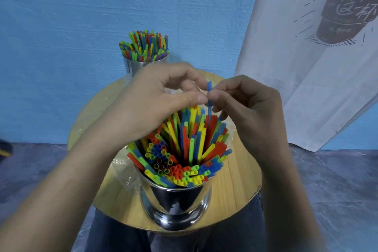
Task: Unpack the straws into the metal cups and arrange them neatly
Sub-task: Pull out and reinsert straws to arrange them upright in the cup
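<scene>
A shiny metal cup (176,202) stands near the front edge of a round wooden table (235,182), packed with red, yellow, green and blue straws (180,155) that fan outward. A second metal cup (135,65) full of straws (144,49) stands at the table's far edge. Above the near cup, my left hand (155,98) and my right hand (245,106) both pinch one upright blue straw (209,96) between thumb and fingers. Its lower end reaches down among the other straws.
Crumpled clear plastic wrapping (124,172) lies on the table left of and behind the near cup. A blue wall rises behind, and a white printed banner (306,57) hangs at the right. My legs in dark trousers (114,235) sit under the table's front edge.
</scene>
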`<action>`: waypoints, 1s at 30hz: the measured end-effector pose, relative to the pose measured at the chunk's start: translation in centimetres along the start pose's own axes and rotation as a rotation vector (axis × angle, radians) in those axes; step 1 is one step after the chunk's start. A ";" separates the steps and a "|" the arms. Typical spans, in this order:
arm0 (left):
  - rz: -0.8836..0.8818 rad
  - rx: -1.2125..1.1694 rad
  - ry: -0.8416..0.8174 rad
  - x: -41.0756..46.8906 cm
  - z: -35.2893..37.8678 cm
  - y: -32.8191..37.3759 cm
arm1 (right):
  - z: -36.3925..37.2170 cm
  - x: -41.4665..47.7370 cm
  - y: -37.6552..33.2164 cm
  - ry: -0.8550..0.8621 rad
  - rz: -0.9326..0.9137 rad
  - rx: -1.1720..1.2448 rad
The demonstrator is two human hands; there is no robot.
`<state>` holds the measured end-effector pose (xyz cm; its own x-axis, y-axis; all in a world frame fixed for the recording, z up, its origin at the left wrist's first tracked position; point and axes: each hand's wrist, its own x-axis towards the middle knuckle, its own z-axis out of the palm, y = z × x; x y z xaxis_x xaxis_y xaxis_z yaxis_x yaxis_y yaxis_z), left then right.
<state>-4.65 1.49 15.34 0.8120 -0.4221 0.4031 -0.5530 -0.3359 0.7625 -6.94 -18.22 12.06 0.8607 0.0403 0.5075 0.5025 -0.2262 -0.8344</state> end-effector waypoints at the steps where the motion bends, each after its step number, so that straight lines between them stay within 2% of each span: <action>1: 0.007 -0.005 0.012 0.0 0.0 -0.1 | 0.0 0.0 -0.1 -0.011 -0.010 -0.002; 10: 0.033 -0.052 0.105 0.1 -0.3 0.2 | 0.2 -0.5 -0.3 -0.075 -0.002 0.001; 12: 0.047 -0.130 0.130 0.2 -0.3 0.3 | 0.2 -0.5 -0.2 -0.065 -0.007 -0.004; 18: 0.014 -0.483 0.446 0.4 -2.3 0.2 | -0.8 -0.6 0.6 -0.110 0.029 -0.068; 22: -0.038 -0.575 0.550 0.4 -2.9 -0.1 | -0.9 -0.5 1.2 -0.141 0.026 -0.052; 24: -0.073 -0.595 0.571 0.4 -3.0 -0.3 | -0.9 -0.5 1.3 -0.092 0.008 -0.066; 25: -0.103 -0.583 0.574 0.4 -3.0 -0.6 | -1.0 -0.5 1.3 -0.047 0.001 -0.044; 27: -0.184 -0.474 0.543 0.4 -3.1 -1.2 | -1.3 -0.5 1.2 0.066 0.041 0.228; 30: -0.327 -0.219 0.302 0.5 -3.2 -1.7 | -2.2 -0.1 0.6 0.257 0.071 0.561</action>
<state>-2.68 4.54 15.90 0.9721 -0.0501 0.2292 -0.2346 -0.2113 0.9488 -6.90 -20.51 12.01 0.8815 -0.2074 0.4242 0.4712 0.3294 -0.8182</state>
